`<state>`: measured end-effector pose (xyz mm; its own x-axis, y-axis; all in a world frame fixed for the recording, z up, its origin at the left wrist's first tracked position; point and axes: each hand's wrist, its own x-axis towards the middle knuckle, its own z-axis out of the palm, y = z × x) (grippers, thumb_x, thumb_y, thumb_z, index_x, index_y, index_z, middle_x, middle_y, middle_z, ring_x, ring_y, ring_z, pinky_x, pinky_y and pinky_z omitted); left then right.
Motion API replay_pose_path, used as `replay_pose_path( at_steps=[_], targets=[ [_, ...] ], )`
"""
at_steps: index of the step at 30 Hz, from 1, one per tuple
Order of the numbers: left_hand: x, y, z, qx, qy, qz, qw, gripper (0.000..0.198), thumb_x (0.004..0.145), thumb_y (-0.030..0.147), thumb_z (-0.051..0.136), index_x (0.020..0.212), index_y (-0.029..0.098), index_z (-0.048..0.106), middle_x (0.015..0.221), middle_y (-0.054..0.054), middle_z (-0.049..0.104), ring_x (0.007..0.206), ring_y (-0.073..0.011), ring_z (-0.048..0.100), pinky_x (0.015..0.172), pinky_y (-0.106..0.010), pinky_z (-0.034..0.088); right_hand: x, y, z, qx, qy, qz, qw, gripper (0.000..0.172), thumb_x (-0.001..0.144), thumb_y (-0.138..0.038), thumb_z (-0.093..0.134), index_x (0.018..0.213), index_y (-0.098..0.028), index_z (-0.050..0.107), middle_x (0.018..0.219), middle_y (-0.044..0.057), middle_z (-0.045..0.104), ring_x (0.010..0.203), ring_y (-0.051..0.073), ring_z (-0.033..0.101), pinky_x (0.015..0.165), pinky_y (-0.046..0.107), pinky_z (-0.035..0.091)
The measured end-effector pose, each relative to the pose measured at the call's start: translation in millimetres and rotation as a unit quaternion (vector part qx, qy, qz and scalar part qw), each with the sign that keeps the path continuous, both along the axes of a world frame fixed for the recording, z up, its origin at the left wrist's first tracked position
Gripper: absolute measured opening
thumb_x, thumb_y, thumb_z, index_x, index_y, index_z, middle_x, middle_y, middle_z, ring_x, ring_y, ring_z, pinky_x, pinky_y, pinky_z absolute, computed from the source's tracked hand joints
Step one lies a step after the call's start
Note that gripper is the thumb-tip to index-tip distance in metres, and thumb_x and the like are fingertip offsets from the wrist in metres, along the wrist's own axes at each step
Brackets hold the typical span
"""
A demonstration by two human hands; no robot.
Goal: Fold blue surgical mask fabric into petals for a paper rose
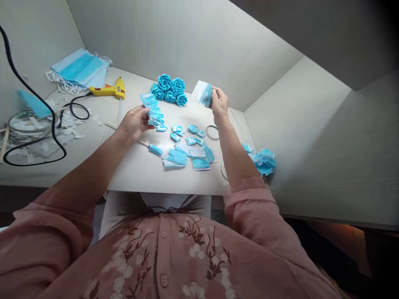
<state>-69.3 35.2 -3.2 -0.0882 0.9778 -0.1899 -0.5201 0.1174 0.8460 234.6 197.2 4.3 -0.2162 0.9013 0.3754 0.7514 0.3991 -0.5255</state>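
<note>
My left hand [135,121], fingers closed, is at a row of folded light-blue face-mask pieces [155,111]; its thumb lies over their edge. My right hand [220,103], raised at the right, pinches a blue-and-white piece of mask fabric [202,93] that spreads out to its left. Between the hands, at the back, sits a cluster of blue fabric roses [170,89]. Small folded blue pieces [177,131] lie nearer me, with flat cut mask pieces [175,158] in front of them. A wooden stick [142,143] ends by a rolled blue piece [155,149].
A yellow glue gun [109,89] with a black cord stands at the left, near stacked face masks [81,68]. White scraps [40,137] litter the left side. A tape roll [213,132] lies by my right forearm; crumpled blue pieces [264,161] are at the right edge.
</note>
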Motion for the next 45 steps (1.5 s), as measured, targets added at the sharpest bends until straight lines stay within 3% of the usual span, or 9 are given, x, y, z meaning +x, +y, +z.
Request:
replay_pose_path(
  at_steps=[5, 12, 16, 20, 24, 28, 31, 37, 45],
  targets=[
    [1.2, -0.9, 1.8, -0.012, 0.002, -0.002, 1.0, 0.013, 0.094, 0.015, 0.058, 0.085, 0.017, 0.067, 0.066, -0.001, 0.067, 0.057, -0.0138, 0.061, 0.053, -0.025, 0.048, -6.3, -13.0, 2.5, -0.046, -0.088, -0.063, 0.993, 0.052, 0.108, -0.049, 0.043, 0.152, -0.025, 0.057, 0.144, 0.013, 0.07, 0.136, 0.032, 0.066, 0.117, 0.054, 0.051],
    [1.7, -2.9, 5.5, -0.011, 0.009, 0.001, 1.0, 0.015, 0.096, 0.015, 0.055, 0.086, 0.017, 0.065, 0.066, 0.0, 0.065, 0.058, -0.0132, 0.059, 0.055, -0.025, 0.047, -9.4, -15.8, 12.5, -0.065, 0.124, -0.042, 0.989, 0.049, 0.092, -0.023, 0.065, 0.14, -0.014, 0.058, 0.111, 0.011, 0.077, 0.105, 0.025, 0.075, 0.099, 0.043, 0.062],
    [-3.4, 2.3, -3.5, 0.005, 0.009, -0.017, 1.0, 0.004, 0.092, 0.02, 0.064, 0.089, 0.018, 0.065, 0.069, 0.0, 0.067, 0.061, -0.0141, 0.062, 0.058, -0.026, 0.048, -11.1, -20.4, 15.4, -0.101, 0.173, -0.045, 0.979, 0.051, 0.094, -0.038, 0.069, 0.138, -0.015, 0.059, 0.106, 0.011, 0.078, 0.099, 0.026, 0.077, 0.088, 0.044, 0.065],
    [-7.7, 7.8, -12.3, 0.018, 0.007, -0.039, 0.999, 0.011, 0.086, 0.025, 0.073, 0.091, 0.019, 0.065, 0.072, 0.0, 0.07, 0.064, -0.0144, 0.064, 0.06, -0.026, 0.048, -16.0, -25.6, 21.7, -0.089, 0.17, -0.057, 0.98, 0.054, 0.105, -0.058, 0.051, 0.137, -0.016, 0.062, 0.107, 0.014, 0.081, 0.099, 0.023, 0.079, 0.094, 0.042, 0.065],
    [-4.7, 5.0, -8.0, 0.009, 0.018, -0.022, 1.0, 0.005, 0.088, 0.022, 0.069, 0.089, 0.019, 0.066, 0.07, -0.001, 0.069, 0.062, -0.0144, 0.062, 0.057, -0.026, 0.047, -15.7, -27.0, 28.7, -0.096, 0.13, -0.023, 0.987, 0.061, 0.112, -0.056, 0.028, 0.155, -0.02, 0.051, 0.125, 0.016, 0.08, 0.106, 0.024, 0.08, 0.101, 0.047, 0.064],
    [-0.9, 0.2, 0.2, 0.001, 0.013, 0.0, 1.0, 0.005, 0.09, 0.02, 0.064, 0.086, 0.019, 0.066, 0.067, 0.0, 0.066, 0.061, -0.0143, 0.06, 0.058, -0.027, 0.046, -12.6, -36.9, 21.6, -0.054, -0.032, -0.048, 0.997, 0.058, 0.107, -0.044, 0.046, 0.159, -0.021, 0.049, 0.158, 0.017, 0.061, 0.142, 0.033, 0.064, 0.122, 0.061, 0.047],
    [-1.1, 0.4, 0.4, -0.003, 0.008, -0.007, 1.0, 0.008, 0.092, 0.02, 0.062, 0.085, 0.019, 0.065, 0.066, 0.0, 0.066, 0.062, -0.0149, 0.059, 0.058, -0.027, 0.045, -10.3, -56.1, 14.2, 0.028, -0.058, -0.067, 0.996, 0.054, 0.107, -0.043, 0.042, 0.156, -0.022, 0.054, 0.159, 0.014, 0.061, 0.15, 0.031, 0.057, 0.129, 0.059, 0.038],
    [-3.5, 7.2, -12.1, 0.018, 0.013, -0.011, 1.0, 0.014, 0.092, 0.033, 0.069, 0.083, 0.021, 0.068, 0.072, -0.004, 0.072, 0.067, -0.0198, 0.065, 0.059, -0.03, 0.048, 11.8, -123.9, 21.5, 0.018, -0.008, -0.021, 1.0, 0.05, 0.101, -0.034, 0.048, 0.146, -0.019, 0.063, 0.129, 0.012, 0.078, 0.121, 0.027, 0.073, 0.112, 0.045, 0.055],
    [-2.5, 4.5, -6.9, 0.013, 0.025, -0.07, 0.997, 0.025, 0.105, 0.035, 0.05, 0.099, 0.019, 0.069, 0.077, -0.003, 0.073, 0.068, -0.0163, 0.065, 0.061, -0.026, 0.05, 40.0, -202.7, 22.6, -0.132, -0.15, -0.049, 0.979, 0.055, 0.096, -0.034, 0.061, 0.148, -0.017, 0.064, 0.11, 0.011, 0.081, 0.102, 0.028, 0.074, 0.1, 0.044, 0.056]
  ],
)
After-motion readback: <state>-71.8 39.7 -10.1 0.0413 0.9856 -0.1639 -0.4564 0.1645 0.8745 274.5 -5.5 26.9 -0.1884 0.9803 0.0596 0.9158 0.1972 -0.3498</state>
